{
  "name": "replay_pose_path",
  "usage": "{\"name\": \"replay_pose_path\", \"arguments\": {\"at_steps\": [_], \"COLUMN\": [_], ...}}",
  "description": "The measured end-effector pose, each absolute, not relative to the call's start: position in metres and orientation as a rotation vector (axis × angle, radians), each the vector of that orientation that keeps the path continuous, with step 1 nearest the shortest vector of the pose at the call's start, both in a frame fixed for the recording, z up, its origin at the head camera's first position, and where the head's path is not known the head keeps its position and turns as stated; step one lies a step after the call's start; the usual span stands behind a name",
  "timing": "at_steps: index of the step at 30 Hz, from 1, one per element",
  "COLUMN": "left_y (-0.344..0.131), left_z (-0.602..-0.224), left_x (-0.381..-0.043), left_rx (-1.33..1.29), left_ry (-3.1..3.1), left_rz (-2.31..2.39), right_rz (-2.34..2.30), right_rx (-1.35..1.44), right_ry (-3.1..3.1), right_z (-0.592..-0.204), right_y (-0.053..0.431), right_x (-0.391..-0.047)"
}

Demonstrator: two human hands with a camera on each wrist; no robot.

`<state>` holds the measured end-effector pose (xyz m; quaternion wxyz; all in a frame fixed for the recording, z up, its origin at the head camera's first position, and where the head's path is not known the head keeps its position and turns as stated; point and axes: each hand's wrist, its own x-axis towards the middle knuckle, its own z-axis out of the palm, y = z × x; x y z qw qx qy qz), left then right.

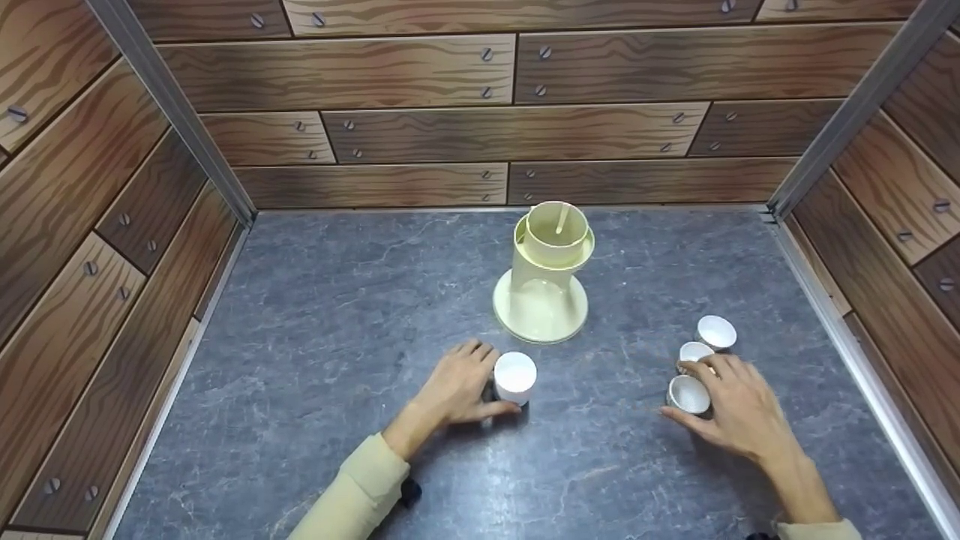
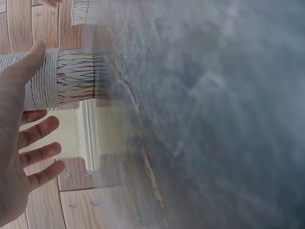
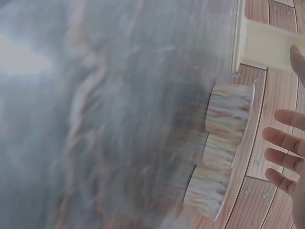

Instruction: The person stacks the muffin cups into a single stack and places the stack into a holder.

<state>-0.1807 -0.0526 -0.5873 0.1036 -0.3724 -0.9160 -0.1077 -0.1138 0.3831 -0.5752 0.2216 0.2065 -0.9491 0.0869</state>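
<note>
A white cup-shaped piece (image 1: 515, 379) stands upright near the table's middle. In the left wrist view, its upper part has ridges like stacked rims, and coloured streaks mark the lower part. My left hand (image 1: 465, 382) is around its left side, thumb in front and fingers spread behind. On the right are three small white cups with streaked sides: a near one (image 1: 688, 395), a middle one (image 1: 694, 352) and a far one (image 1: 716, 332), set close in a row. My right hand (image 1: 739, 405) is over the near two, fingers apart and thumb left of the near cup.
A pale yellow stand (image 1: 541, 311) with a round base and an open cylinder (image 1: 556, 232) on top is beyond the hands, centre back. Wood-patterned walls (image 1: 420, 135) and metal edge strips (image 1: 862, 360) bound the dark marbled tabletop (image 1: 360, 285).
</note>
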Motion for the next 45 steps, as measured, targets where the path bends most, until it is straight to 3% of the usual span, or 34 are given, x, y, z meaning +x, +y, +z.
{"name": "replay_pose_path", "arguments": {"at_steps": [45], "left_y": [-0.052], "left_z": [-0.589], "left_x": [-0.181], "left_rx": [-1.1], "left_ry": [-2.678], "left_rz": [-0.338], "right_rz": [0.046], "right_rx": [0.51], "right_ry": [-2.702], "right_z": [-0.588], "right_y": [0.409], "right_x": [-0.109]}}
